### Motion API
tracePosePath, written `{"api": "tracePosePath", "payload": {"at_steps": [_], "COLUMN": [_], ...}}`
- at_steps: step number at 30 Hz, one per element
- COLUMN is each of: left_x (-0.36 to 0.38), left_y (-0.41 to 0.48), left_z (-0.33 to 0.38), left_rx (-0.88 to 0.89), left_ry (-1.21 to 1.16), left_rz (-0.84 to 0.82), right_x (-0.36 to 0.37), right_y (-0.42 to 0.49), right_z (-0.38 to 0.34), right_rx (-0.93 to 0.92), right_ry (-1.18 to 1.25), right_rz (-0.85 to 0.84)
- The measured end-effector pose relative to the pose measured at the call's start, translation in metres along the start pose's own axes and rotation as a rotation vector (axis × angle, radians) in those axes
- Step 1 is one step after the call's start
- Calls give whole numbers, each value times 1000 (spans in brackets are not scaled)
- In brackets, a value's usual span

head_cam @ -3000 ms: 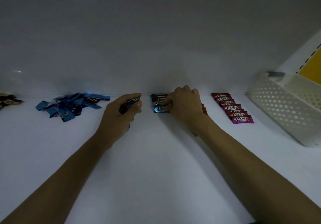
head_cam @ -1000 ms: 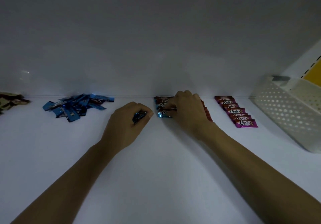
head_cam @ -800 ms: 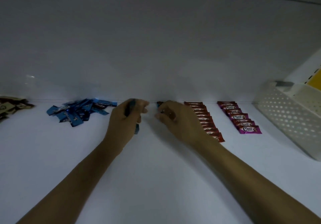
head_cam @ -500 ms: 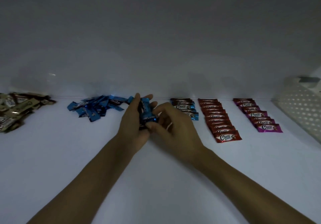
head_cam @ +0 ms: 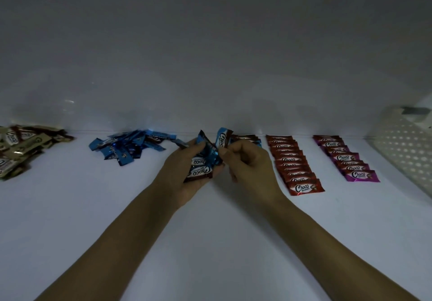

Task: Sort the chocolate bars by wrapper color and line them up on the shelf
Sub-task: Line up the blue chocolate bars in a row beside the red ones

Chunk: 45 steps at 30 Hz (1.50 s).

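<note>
Sorting over the white shelf (head_cam: 210,242)
My left hand (head_cam: 180,174) grips a bunch of blue foil-wrapped chocolate bars (head_cam: 201,167); my right hand (head_cam: 247,163) pinches one more blue-wrapped bar (head_cam: 223,138).

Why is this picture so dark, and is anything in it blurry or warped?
Head view: dim, bluish light throughout; a small glare streak on the back wall; soft shadow on the shelf below the right hand; print on the red row reads sharp; the beige pile at the left edge looks softer, stretched by the wide lens.
</note>
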<state>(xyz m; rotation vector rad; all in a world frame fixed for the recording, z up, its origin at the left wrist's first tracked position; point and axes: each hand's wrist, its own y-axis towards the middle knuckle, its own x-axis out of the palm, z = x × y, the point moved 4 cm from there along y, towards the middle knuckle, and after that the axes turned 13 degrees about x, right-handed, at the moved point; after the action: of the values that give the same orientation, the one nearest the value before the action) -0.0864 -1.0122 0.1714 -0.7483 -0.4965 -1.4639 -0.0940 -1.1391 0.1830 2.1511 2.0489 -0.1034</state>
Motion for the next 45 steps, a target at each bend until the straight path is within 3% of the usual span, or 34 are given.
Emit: {"api": "tracePosePath", "payload": {"at_steps": [5,10,13,15,20,23,32,37,40,45], "left_x": [-4,-9,-7,-7,-8,-9,-12,-11,-11,-9], "left_y": [4,8,9,9,9,9,5,4,4,5], "left_z": [6,15,19,18,13,10,8,8,9,9], "left_rx": [100,414,631,688,694,678,672,651,654,665], "left_ry": [99,606,921,991,1040,1025,1043,1006,1016,1061], "left_rz": [22,21,-35,-76,-108,-122,-90,-78,-101,-128], "right_x": [-3,-12,-17,-26,-34,-30,-23,-38,-52,-54], "right_y": [-3,0,2,5,-5,-15,-15,11,27,33], "right_z": [-3,1,1,-1,2,8,10,4,0,-1], "right_rx": [53,160,99,3,-303,-406,-572,-301,-128,-141], "right_ry": [99,158,-1,-289,-983,-1098,-1251,-1092,-1127,-1232], "right_rz": [1,-1,42,67,-58,-115,13,-41,-49,-54]}}
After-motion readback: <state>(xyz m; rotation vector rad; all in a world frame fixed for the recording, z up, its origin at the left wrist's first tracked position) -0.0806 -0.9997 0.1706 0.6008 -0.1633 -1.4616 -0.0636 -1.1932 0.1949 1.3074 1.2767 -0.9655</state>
